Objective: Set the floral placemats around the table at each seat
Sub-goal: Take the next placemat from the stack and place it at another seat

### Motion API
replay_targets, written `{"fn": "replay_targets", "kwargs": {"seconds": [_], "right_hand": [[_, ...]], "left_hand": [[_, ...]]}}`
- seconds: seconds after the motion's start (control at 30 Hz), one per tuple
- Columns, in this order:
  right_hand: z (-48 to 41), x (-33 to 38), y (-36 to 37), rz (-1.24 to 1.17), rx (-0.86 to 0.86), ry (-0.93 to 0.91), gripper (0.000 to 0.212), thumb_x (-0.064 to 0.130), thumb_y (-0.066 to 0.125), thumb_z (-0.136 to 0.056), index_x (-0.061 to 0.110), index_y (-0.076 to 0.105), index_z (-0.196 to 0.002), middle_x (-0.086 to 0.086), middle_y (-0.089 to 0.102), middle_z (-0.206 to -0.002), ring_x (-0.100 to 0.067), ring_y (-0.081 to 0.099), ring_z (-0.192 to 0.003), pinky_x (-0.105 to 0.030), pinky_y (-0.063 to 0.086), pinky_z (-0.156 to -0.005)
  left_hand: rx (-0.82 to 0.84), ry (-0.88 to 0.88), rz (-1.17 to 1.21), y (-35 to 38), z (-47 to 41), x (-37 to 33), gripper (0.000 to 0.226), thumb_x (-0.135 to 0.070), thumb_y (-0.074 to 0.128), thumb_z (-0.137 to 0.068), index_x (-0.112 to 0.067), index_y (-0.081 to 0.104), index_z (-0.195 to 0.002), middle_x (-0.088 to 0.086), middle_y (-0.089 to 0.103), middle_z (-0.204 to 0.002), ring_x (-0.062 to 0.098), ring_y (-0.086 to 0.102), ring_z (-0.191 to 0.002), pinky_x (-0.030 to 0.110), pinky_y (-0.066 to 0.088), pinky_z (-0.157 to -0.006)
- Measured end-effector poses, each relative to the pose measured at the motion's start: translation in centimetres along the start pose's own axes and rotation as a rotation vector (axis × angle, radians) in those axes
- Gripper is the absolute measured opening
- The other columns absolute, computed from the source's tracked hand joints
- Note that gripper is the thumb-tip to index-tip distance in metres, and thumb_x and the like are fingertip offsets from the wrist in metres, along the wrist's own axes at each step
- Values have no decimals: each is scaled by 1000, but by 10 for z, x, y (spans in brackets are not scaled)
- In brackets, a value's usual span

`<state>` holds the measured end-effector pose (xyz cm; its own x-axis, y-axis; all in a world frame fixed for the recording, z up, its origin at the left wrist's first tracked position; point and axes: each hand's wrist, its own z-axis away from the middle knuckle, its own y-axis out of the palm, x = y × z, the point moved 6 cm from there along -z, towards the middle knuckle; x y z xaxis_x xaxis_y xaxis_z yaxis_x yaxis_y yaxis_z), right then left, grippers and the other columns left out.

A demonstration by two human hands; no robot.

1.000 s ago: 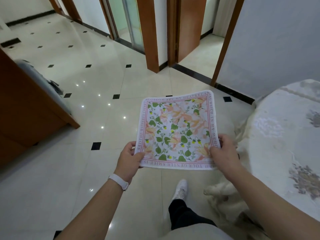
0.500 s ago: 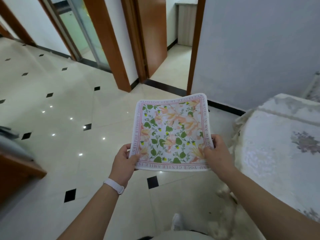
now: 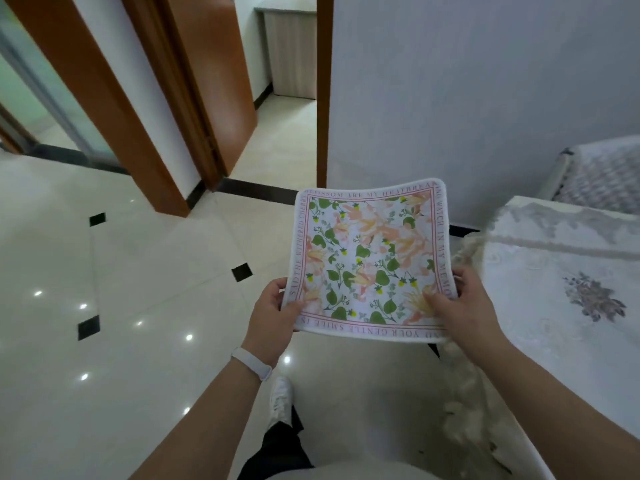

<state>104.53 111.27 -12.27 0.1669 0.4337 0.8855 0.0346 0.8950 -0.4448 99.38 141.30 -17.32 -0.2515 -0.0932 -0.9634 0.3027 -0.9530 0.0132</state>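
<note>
A square floral placemat [image 3: 367, 258] with a pink lettered border and green leaves is held flat in front of me, above the floor. My left hand [image 3: 273, 313] pinches its near left edge, thumb on top. Its near right edge is pinched by my right hand [image 3: 460, 306], thumb on the print. The table [image 3: 554, 306], covered with a white lace cloth with a grey flower motif, stands to the right of the mat, close to my right hand.
Glossy cream floor tiles with black diamonds [image 3: 104, 271] spread to the left. Wooden door frames [image 3: 114, 109] and an open doorway [image 3: 284, 98] lie ahead, beside a grey wall [image 3: 485, 98]. A covered seat [image 3: 602, 178] stands behind the table. My white shoe [image 3: 280, 400] is below.
I have walked and turned right along the table; the doorway and wall have come closer and more of the table shows. Both hands keep the same hold on the placemat.
</note>
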Motion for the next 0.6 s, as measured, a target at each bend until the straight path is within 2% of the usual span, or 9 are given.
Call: {"fn": "replay_targets", "kwargs": {"seconds": [0.27,0.47,0.6], "right_hand": [[-58,48,51,-44,-230,72,30,13,65,-92,26,49,-113,16,61,-100,0,62,-83,-19,46,-61],[-80,66,53,-66,-373,111,28,13,63,-92,29,48,-111,16,60,-100,-1,63,-86,-20,48,-64],[-104,67,39,-73,-449,144,30,13,64,-91,38,50,-97,12,64,-102,-12,68,-89,-29,54,-68]], "left_hand": [[235,-27,-18,-17,-147,-41,26,1,58,-90,-18,59,-108,8,71,-105,24,72,-87,37,59,-65],[382,-33,-21,2,-211,-71,24,-2,62,-88,-14,58,-109,7,71,-106,27,71,-91,31,58,-62],[448,-37,-58,29,-246,-80,23,-2,60,-90,-15,57,-109,9,73,-101,29,71,-88,35,57,-62]]}}
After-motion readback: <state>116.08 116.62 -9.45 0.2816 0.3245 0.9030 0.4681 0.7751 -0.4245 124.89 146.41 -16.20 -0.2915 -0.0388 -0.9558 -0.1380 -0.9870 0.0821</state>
